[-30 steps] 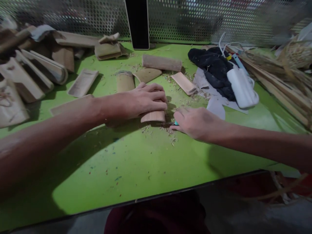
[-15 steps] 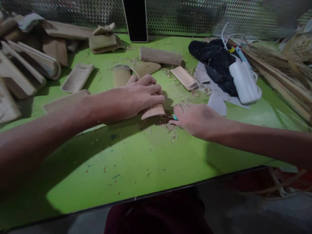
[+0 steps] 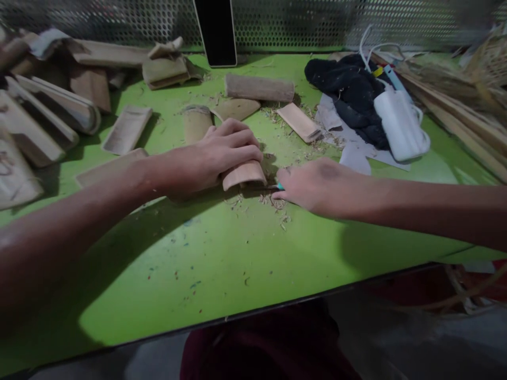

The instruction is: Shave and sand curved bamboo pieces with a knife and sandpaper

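Observation:
My left hand (image 3: 224, 153) is wrapped over a curved, pale piece of split bamboo (image 3: 244, 174) and presses it to the green table (image 3: 222, 264). The arched near end of the bamboo piece faces me. My right hand (image 3: 319, 189) grips a slim knife (image 3: 280, 186), of which a bit of teal handle shows. Its thin dark blade points left, at the lower near edge of the bamboo piece. I cannot tell whether blade and bamboo touch. Fine wood shavings (image 3: 277, 203) lie under and around the blade.
Several bamboo pieces (image 3: 127, 129) are heaped at the left. Behind my hands lies a round bamboo length (image 3: 259, 87), with a flat strip (image 3: 300, 122) beside it. A black cloth (image 3: 344, 97) and a white corded block (image 3: 402, 124) sit at right. A dark phone-like slab (image 3: 216, 31) leans at the back.
The bamboo piece has turned and tipped slightly, so more of its arched end shows. My right hand and the knife have shifted a little left, with the blade now under the near edge.

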Motion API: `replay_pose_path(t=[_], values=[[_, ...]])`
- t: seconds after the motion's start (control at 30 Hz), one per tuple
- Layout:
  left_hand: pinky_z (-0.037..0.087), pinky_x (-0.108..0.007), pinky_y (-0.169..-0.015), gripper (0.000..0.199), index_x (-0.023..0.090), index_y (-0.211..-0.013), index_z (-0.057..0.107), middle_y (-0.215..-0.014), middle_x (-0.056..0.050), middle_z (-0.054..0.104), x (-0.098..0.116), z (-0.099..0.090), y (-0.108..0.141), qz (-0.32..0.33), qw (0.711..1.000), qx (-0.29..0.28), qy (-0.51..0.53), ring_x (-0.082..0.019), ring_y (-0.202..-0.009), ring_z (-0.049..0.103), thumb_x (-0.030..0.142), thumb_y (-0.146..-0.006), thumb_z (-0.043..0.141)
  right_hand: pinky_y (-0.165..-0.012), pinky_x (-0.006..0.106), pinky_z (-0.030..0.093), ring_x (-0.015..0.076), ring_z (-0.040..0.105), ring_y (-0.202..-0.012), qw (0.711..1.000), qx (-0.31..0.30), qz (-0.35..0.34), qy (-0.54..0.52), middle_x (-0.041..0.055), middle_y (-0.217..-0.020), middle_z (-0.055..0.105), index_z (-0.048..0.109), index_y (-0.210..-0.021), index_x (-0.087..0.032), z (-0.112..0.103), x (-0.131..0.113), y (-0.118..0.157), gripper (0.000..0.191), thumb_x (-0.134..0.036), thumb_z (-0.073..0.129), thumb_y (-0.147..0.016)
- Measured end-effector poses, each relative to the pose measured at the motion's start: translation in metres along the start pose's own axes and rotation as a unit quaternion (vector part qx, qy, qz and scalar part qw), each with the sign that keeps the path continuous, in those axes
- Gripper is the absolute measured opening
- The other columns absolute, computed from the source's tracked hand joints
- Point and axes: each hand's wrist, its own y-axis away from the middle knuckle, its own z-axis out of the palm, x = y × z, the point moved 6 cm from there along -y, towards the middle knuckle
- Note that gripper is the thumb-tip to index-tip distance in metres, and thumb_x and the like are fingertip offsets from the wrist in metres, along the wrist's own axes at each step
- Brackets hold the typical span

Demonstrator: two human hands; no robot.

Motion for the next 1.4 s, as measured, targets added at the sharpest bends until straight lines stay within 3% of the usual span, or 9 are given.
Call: replay_pose_path(t=[0.3, 0.5, 0.6, 0.67, 0.8, 0.9, 0.97, 1.2, 1.4], values=[[0.046, -0.047, -0.104, 0.036, 0.027, -0.124, 0.060, -0.130, -0.010, 0.063, -0.009, -0.007, -0.001, -0.025, 0.997, 0.028, 0.061, -0.030, -0.122, 0.054, 0.046, -0.094, 0.064, -0.052, 0.029, 0.017, 0.0165, 0.053, -0.060, 0.993, 0.108, -0.037, 0.027, 0.0102, -0.082, 0.070, 0.062, -0.103, -0.013, 0.001, 0.013, 0.024, 0.047, -0.051, 0.036, -0.107], [0.051, -0.040, -0.094, 0.026, 0.024, -0.122, 0.063, -0.122, -0.011, 0.068, -0.012, -0.011, 0.000, -0.056, 0.994, 0.062, 0.076, -0.026, -0.112, 0.062, 0.033, -0.099, 0.056, -0.056, 0.028, 0.024, 0.0168, 0.050, -0.061, 0.971, 0.214, 0.037, -0.097, 0.0071, -0.074, 0.064, 0.060, -0.097, -0.015, -0.010, 0.042, 0.036, 0.050, -0.055, 0.033, -0.106], [0.054, -0.035, -0.086, 0.024, 0.020, -0.117, 0.066, -0.113, -0.010, 0.071, -0.008, -0.022, 0.000, -0.099, 0.983, 0.118, 0.098, -0.021, -0.100, 0.067, 0.025, -0.101, 0.048, -0.057, 0.029, 0.028, 0.0160, 0.047, -0.057, 0.940, 0.262, 0.100, -0.196, 0.0038, -0.068, 0.060, 0.059, -0.095, -0.016, -0.017, 0.058, 0.037, 0.049, -0.056, 0.034, -0.105], [0.055, -0.033, -0.083, 0.025, 0.018, -0.113, 0.067, -0.107, -0.010, 0.072, -0.003, -0.027, -0.003, -0.106, 0.980, 0.119, 0.121, -0.019, -0.094, 0.068, 0.022, -0.101, 0.047, -0.057, 0.029, 0.031, 0.0164, 0.049, -0.058, 0.920, 0.274, 0.107, -0.260, 0.0035, -0.068, 0.061, 0.060, -0.096, -0.017, -0.023, 0.064, 0.037, 0.048, -0.056, 0.034, -0.105], [0.056, -0.030, -0.083, 0.028, 0.020, -0.115, 0.069, -0.106, -0.008, 0.075, 0.007, -0.033, -0.008, -0.056, 0.987, 0.062, 0.135, -0.017, -0.093, 0.070, 0.019, -0.102, 0.043, -0.057, 0.029, 0.032, 0.0159, 0.051, -0.059, 0.914, 0.218, 0.042, -0.340, 0.0023, -0.069, 0.062, 0.059, -0.097, -0.018, -0.030, 0.063, 0.036, 0.049, -0.058, 0.033, -0.105], [0.054, -0.029, -0.083, 0.029, 0.023, -0.117, 0.068, -0.106, -0.007, 0.075, 0.009, -0.034, -0.008, -0.040, 0.994, 0.052, 0.084, -0.018, -0.094, 0.070, 0.021, -0.102, 0.044, -0.056, 0.028, 0.030, 0.0147, 0.050, -0.057, 0.924, 0.142, -0.020, -0.356, 0.0012, -0.068, 0.060, 0.055, -0.088, -0.019, -0.023, 0.052, 0.034, 0.050, -0.059, 0.031, -0.105], [0.053, -0.030, -0.083, 0.027, 0.023, -0.118, 0.067, -0.108, -0.007, 0.074, 0.009, -0.031, -0.007, -0.044, 0.997, 0.044, 0.046, -0.019, -0.095, 0.069, 0.024, -0.102, 0.046, -0.056, 0.028, 0.030, 0.0144, 0.050, -0.058, 0.933, 0.112, -0.025, -0.340, 0.0013, -0.069, 0.060, 0.053, -0.084, -0.020, -0.015, 0.047, 0.032, 0.048, -0.059, 0.034, -0.105], [0.049, -0.040, -0.089, 0.026, 0.020, -0.116, 0.066, -0.110, -0.012, 0.071, 0.018, -0.012, -0.008, -0.023, 0.997, 0.032, -0.069, -0.026, -0.099, 0.064, 0.035, -0.104, 0.048, -0.058, 0.028, 0.027, 0.0174, 0.055, -0.062, 0.984, 0.078, 0.019, -0.162, 0.0051, -0.073, 0.067, 0.062, -0.094, -0.017, 0.000, 0.039, 0.023, 0.037, -0.049, 0.048, -0.103], [0.045, -0.048, -0.099, 0.030, 0.024, -0.110, 0.067, -0.106, -0.009, 0.073, 0.018, -0.002, -0.008, -0.013, 0.992, 0.030, -0.126, -0.026, -0.103, 0.063, 0.036, -0.107, 0.040, -0.054, 0.031, 0.018, 0.0206, 0.059, -0.063, 0.997, 0.067, 0.042, 0.005, 0.0119, -0.082, 0.072, 0.064, -0.102, -0.013, 0.010, 0.028, 0.021, 0.047, -0.051, 0.038, -0.106]])
